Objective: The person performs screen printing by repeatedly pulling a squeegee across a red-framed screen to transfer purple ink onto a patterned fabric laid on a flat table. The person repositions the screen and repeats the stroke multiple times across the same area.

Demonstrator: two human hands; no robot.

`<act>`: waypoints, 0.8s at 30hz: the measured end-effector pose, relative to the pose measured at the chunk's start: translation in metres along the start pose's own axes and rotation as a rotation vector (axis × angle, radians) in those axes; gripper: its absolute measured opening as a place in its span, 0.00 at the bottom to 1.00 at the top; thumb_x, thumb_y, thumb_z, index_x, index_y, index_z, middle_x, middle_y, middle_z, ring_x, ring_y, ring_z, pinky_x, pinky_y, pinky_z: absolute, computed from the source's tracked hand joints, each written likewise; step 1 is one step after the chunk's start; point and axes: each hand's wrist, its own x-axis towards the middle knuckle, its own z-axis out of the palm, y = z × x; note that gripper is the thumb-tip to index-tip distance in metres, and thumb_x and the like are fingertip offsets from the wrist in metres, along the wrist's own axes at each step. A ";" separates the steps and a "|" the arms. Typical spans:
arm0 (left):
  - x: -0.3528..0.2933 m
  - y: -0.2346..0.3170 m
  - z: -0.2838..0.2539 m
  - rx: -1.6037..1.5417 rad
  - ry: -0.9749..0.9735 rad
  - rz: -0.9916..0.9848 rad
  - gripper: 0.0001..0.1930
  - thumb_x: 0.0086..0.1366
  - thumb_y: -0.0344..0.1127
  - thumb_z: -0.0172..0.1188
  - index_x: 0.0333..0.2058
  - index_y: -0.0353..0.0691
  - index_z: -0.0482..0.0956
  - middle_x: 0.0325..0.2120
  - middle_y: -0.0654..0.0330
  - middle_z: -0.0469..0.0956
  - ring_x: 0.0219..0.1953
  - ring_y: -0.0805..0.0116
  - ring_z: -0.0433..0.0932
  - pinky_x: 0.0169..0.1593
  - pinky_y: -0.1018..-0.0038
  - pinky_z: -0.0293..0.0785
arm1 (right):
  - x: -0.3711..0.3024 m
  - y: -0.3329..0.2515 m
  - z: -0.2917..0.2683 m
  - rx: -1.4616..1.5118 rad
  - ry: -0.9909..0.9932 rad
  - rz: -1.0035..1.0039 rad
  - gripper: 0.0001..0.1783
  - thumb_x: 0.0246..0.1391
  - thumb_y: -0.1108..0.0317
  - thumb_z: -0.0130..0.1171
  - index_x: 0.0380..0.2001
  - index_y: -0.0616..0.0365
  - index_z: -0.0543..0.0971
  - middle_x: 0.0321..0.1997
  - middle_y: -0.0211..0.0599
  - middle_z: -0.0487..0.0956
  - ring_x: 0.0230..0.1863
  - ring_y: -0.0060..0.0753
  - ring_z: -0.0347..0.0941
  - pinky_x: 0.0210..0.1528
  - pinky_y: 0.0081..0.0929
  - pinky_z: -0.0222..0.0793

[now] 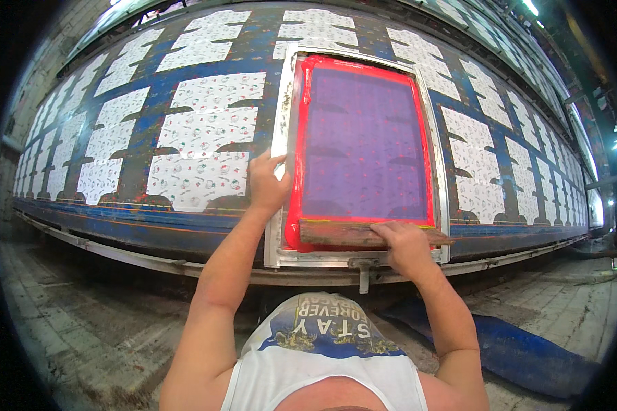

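A screen printing frame with a metal border lies on the long table in front of me. Its mesh looks purple, and thick red ink rings it. My left hand grips the left side of the frame, fingers curled over the metal. With my right hand I hold a wooden squeegee, which lies across the near end of the mesh, in the red ink. The squeegee's blade edge is hidden. Under the mesh, faint outlines of cut fabric show through.
Rows of white patterned fabric pieces lie on the blue-stained table to both sides and beyond. A metal rail runs along the near edge, with a bracket below the frame. A blue sheet lies on the floor at right.
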 end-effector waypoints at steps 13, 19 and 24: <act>-0.006 -0.025 0.010 0.046 -0.050 -0.068 0.27 0.60 0.32 0.75 0.58 0.33 0.86 0.65 0.40 0.80 0.69 0.41 0.75 0.75 0.52 0.67 | -0.040 -0.019 0.010 -0.007 0.088 0.021 0.27 0.48 0.77 0.67 0.55 0.52 0.88 0.54 0.37 0.88 0.52 0.46 0.85 0.55 0.47 0.78; -0.006 -0.019 0.002 0.067 -0.110 -0.133 0.27 0.62 0.32 0.76 0.61 0.36 0.86 0.67 0.40 0.78 0.72 0.42 0.73 0.77 0.53 0.66 | -0.038 -0.010 0.017 -0.012 0.098 -0.007 0.23 0.52 0.70 0.68 0.54 0.52 0.88 0.52 0.37 0.87 0.51 0.45 0.85 0.54 0.45 0.78; -0.001 -0.017 0.001 0.123 -0.139 -0.161 0.28 0.61 0.30 0.76 0.62 0.38 0.86 0.68 0.42 0.79 0.71 0.45 0.75 0.76 0.55 0.68 | -0.030 0.002 0.013 0.009 0.067 -0.006 0.20 0.54 0.66 0.67 0.51 0.53 0.89 0.50 0.37 0.87 0.50 0.43 0.85 0.53 0.44 0.78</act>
